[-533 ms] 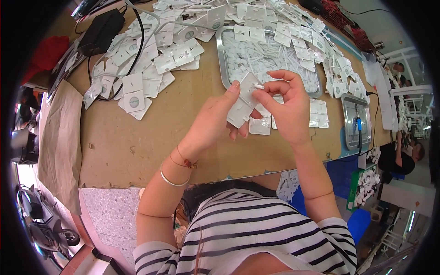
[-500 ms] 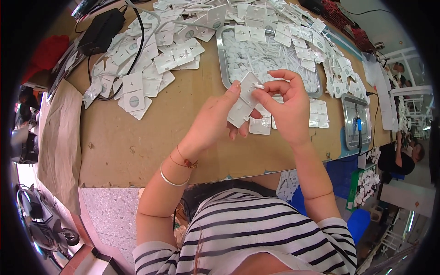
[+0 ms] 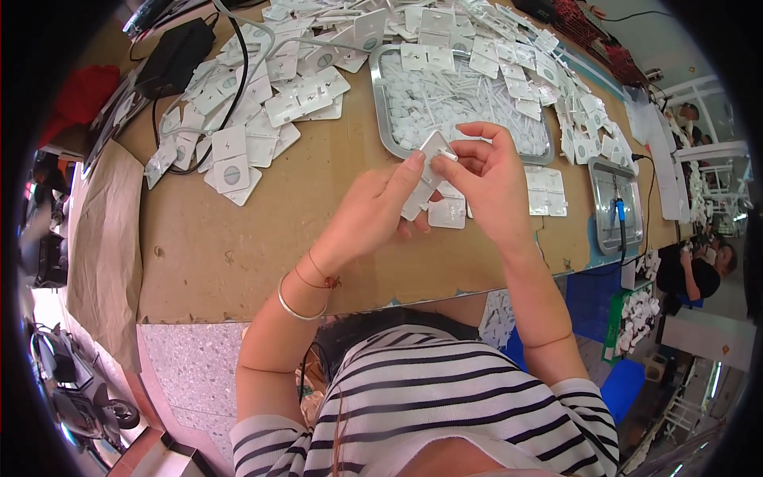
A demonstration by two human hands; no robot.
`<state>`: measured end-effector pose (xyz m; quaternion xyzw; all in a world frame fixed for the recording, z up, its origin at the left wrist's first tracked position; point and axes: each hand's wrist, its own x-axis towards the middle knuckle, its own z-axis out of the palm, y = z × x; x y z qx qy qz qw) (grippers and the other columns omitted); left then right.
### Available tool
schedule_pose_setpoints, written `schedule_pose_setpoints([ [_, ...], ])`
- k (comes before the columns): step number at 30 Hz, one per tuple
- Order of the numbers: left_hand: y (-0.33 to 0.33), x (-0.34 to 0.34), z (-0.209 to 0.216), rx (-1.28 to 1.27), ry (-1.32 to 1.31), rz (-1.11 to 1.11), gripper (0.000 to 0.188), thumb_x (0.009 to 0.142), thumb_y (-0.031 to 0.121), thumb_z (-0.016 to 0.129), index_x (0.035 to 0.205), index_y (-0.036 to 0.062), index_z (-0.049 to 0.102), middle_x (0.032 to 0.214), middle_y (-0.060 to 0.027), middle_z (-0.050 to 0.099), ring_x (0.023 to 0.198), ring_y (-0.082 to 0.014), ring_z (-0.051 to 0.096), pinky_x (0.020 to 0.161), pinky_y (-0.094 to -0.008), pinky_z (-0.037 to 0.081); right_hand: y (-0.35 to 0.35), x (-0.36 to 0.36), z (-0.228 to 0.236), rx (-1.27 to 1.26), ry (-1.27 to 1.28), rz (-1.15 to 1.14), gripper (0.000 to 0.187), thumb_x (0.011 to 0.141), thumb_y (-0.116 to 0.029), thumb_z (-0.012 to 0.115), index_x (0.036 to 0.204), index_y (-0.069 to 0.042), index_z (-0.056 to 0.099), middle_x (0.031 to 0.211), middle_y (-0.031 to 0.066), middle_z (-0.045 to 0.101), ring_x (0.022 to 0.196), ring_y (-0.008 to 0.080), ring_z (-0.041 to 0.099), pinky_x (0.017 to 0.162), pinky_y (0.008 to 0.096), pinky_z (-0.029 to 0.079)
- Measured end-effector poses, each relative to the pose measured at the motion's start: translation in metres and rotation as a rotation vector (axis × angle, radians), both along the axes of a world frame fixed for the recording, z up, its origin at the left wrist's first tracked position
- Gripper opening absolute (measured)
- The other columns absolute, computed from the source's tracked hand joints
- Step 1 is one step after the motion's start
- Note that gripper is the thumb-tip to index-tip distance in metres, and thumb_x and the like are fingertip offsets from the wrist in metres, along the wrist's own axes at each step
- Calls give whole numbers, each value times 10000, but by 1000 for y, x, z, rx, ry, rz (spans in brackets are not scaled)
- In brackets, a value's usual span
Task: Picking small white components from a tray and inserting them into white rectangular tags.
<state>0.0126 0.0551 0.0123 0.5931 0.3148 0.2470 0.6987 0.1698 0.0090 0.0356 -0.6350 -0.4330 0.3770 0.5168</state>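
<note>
My left hand (image 3: 369,203) grips a flat white plastic plate (image 3: 419,202), thumb on top and fingers beneath, tilted above the table. On the plate's upper part, my right hand (image 3: 497,191) pinches a small white plastic peg (image 3: 449,153) between thumb and fingers; its other end is hidden by the thumb. More white plates lie just beyond and beneath my hands, one plate (image 3: 447,214) near the left fingertips and another (image 3: 547,191) right of my right wrist. Behind them stands a metal tray (image 3: 382,111) full of small white plastic parts.
A large heap of white plates (image 3: 306,95) spreads across the back. At far left sit a black power adapter (image 3: 175,57) and cables. A smaller metal tray (image 3: 602,179) at right holds a blue-handled tool (image 3: 621,209). Another person (image 3: 690,274) sits far right.
The plate has turned more edge-on in my left hand, and both hands have shifted slightly. My right hand keeps its pinch on the peg.
</note>
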Motion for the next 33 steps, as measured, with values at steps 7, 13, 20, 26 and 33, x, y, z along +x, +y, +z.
schedule_pose_setpoints([
  [7,-11,-15,-3,282,397,149,370,930,321,493,891,-26,614,679,-157,605,578,-200,569,555,-318,445,-13,2,-12,0,-358,166,264,826,-89,642,1061,13,577,925,84,652,849,128,611,761,267,486],
  [13,-20,-2,-33,868,1008,188,535,906,451,471,604,38,627,549,-181,579,472,-316,584,422,-390,443,-16,16,-17,24,-377,44,234,839,-99,621,1057,-14,606,951,82,662,862,129,612,793,261,471],
  [20,83,-26,-20,1558,893,624,350,813,374,610,760,28,631,692,-95,610,686,-255,597,647,-371,469,-21,34,-16,-7,-372,8,224,854,-123,617,1050,-15,612,944,75,660,856,130,611,782,262,472],
  [26,130,-47,-24,1440,875,418,181,883,188,527,807,32,579,808,-169,608,723,-302,591,642,-396,450,48,60,-29,21,-716,11,192,827,-137,626,986,-32,644,904,81,641,818,185,613,756,290,479],
  [33,67,-16,10,733,500,587,306,955,250,465,844,-18,560,701,-115,567,642,-191,573,571,-342,446,89,51,-42,-83,-1032,105,160,821,-161,619,924,-40,636,898,107,624,795,234,608,715,314,475],
])
